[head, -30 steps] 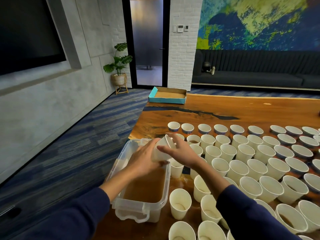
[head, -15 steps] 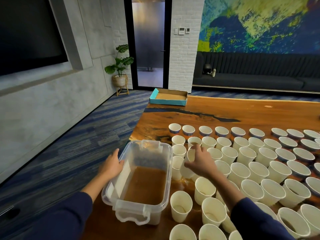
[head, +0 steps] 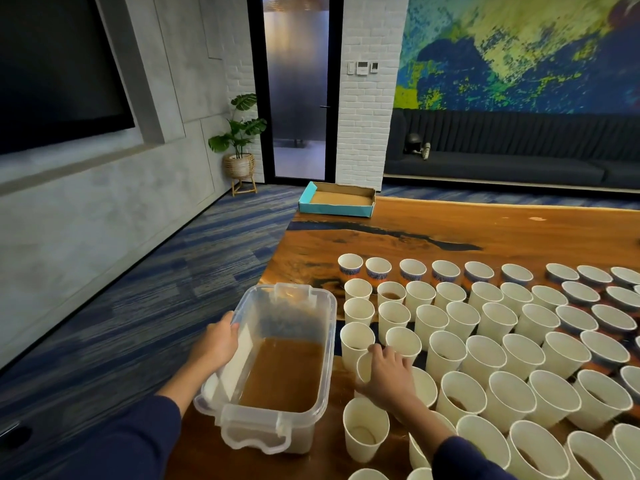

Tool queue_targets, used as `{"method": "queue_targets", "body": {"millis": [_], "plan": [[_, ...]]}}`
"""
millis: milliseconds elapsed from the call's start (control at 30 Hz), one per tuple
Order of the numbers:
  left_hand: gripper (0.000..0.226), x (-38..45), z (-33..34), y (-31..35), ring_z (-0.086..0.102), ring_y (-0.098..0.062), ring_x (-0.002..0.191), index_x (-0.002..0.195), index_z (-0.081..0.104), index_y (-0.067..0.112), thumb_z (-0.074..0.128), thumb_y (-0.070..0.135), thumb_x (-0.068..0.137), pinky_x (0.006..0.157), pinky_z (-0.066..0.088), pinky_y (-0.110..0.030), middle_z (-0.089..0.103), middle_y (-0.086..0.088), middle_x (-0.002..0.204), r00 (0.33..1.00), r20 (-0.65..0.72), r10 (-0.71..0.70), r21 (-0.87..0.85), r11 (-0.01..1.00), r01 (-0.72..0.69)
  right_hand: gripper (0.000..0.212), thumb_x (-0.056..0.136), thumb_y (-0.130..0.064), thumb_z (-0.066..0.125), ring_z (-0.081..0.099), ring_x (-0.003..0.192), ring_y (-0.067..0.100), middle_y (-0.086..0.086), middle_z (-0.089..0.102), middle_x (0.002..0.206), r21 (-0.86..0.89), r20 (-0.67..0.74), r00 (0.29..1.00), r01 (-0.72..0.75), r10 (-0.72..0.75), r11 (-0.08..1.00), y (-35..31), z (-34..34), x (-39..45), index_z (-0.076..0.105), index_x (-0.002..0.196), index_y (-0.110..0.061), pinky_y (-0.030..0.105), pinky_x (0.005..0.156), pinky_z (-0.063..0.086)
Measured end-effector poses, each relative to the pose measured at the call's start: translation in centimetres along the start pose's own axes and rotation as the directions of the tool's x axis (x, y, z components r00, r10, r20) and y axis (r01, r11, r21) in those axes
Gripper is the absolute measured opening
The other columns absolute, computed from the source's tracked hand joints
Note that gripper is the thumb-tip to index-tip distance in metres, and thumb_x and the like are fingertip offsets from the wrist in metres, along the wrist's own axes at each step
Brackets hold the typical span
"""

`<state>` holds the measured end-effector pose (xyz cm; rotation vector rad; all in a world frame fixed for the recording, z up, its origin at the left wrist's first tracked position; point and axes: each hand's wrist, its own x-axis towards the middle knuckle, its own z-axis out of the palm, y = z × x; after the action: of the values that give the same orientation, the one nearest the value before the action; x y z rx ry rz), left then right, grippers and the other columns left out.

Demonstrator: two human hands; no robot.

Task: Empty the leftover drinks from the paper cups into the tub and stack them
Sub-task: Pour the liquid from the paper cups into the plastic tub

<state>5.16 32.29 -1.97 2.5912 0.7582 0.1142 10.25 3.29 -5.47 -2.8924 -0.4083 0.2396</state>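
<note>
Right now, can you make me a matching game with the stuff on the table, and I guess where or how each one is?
Things:
1. plastic tub
2. teal box
3. left hand
4. right hand

States:
A. at the table's far corner
B. on a paper cup
C. holds brown liquid
D. grips the tub's left rim

Pairs: 1-C, 2-A, 3-D, 4-B

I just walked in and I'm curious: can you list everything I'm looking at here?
Paper cups: dozens, white, rows on the table's right.
Tub: one, clear plastic, brown liquid inside, table's left edge.
Table: one, orange-brown wood.
Box: one, teal cardboard, table's far corner.
Plant: one, green, basket pot by the door.
Screen: one, black, left wall.
Sofa: one, dark, under the mural.
Left hand: gripping the tub's rim.
Right hand: fingers on a cup.
</note>
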Motion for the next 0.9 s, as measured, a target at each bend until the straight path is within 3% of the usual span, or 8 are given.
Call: {"method": "queue_targets", "body": {"millis": [133,267,433,567,667,767,833,900], "plan": [[0.040,0.9,0.3,-0.3,0.062,-0.025,0.094,0.140,0.041,0.013,0.031,0.027,0.105,0.067,0.043,-0.029,0.063,-0.015,0.116,1.000,0.008,0.016,-0.023,1.000,-0.016,0.084,0.082,-0.069,0.052,0.032,0.136,0.023,0.003,0.037,0.146,-0.041,0.013,1.000,-0.013,0.014,0.999,0.0,0.2,0.3,0.026,0.144,-0.020,0.040,0.114,0.020],[0.042,1.3,0.4,0.0,0.062,-0.024,0.099,0.143,0.038,0.014,0.029,0.028,0.105,0.066,0.042,-0.027,0.062,-0.013,0.120,1.000,-0.002,0.015,-0.023,1.000,-0.015,0.082,0.082,-0.074,0.044,0.035,0.134,0.021,0.000,0.038,0.146,0.025,-0.100,0.994,-0.044,0.047,0.999,-0.5,-0.9,1.6,0.029,0.144,-0.023,0.039,0.112,0.025],[0.043,1.2,0.6,-0.3,0.056,-0.010,0.076,0.145,0.033,0.016,0.026,0.030,0.105,0.050,0.034,-0.017,0.064,-0.008,0.112,0.999,-0.020,0.027,0.025,0.999,-0.027,0.085,0.082,-0.067,0.054,0.038,0.134,0.023,0.003,0.036,0.149,0.113,-0.127,0.989,-0.057,0.071,0.992,-1.7,-2.2,4.5,0.025,0.146,-0.020,0.039,0.108,0.036],[0.044,1.0,0.5,-0.1,0.061,-0.016,0.084,0.147,0.029,0.017,0.024,0.030,0.105,0.056,0.038,-0.021,0.064,-0.008,0.114,0.999,-0.018,0.028,0.064,0.998,-0.027,0.093,0.079,-0.064,0.063,0.037,0.136,0.027,0.008,0.032,0.151,0.086,-0.025,0.997,-0.077,0.079,0.993,-2.7,-1.6,6.1,0.020,0.148,-0.017,0.041,0.108,0.036],[0.045,0.9,0.5,-0.3,0.064,-0.017,0.080,0.148,0.027,0.017,0.025,0.031,0.105,0.057,0.046,-0.025,0.067,-0.007,0.104,1.000,-0.019,0.022,0.056,0.998,-0.021,0.094,0.081,-0.057,0.065,0.037,0.136,0.028,0.010,0.032,0.151,0.055,0.038,0.996,-0.084,0.082,0.995,-3.2,-0.9,6.6,0.015,0.149,-0.016,0.040,0.109,0.034],[0.044,0.9,0.7,-0.3,0.053,-0.006,0.062,0.147,0.029,0.018,0.026,0.032,0.105,0.045,0.034,-0.015,0.062,0.000,0.092,0.999,-0.039,0.023,0.066,0.998,-0.020,0.084,0.086,-0.042,0.066,0.042,0.132,0.027,0.010,0.036,0.147,0.050,0.030,0.996,-0.087,0.085,0.995,-3.3,-0.3,6.8,0.015,0.148,-0.016,0.039,0.108,0.037],[0.042,1.0,0.7,-0.3,0.053,-0.005,0.063,0.145,0.030,0.018,0.025,0.031,0.105,0.047,0.035,-0.016,0.060,0.002,0.090,0.999,-0.033,0.027,0.064,0.998,-0.025,0.083,0.087,-0.039,0.065,0.043,0.131,0.026,0.010,0.036,0.147,0.061,0.023,0.995,-0.095,0.093,0.994,-3.2,-0.4,6.8,0.016,0.148,-0.016,0.039,0.107,0.039],[0.042,1.1,0.6,-0.3,0.061,-0.014,0.076,0.145,0.031,0.018,0.025,0.030,0.105,0.059,0.046,-0.025,0.065,-0.004,0.100,1.000,-0.015,0.027,0.049,0.998,-0.026,0.082,0.086,-0.041,0.065,0.043,0.130,0.027,0.010,0.035,0.147,0.080,0.007,0.995,-0.100,0.099,0.992,-3.1,-0.8,6.8,0.017,0.148,-0.017,0.039,0.105,0.041]]}}
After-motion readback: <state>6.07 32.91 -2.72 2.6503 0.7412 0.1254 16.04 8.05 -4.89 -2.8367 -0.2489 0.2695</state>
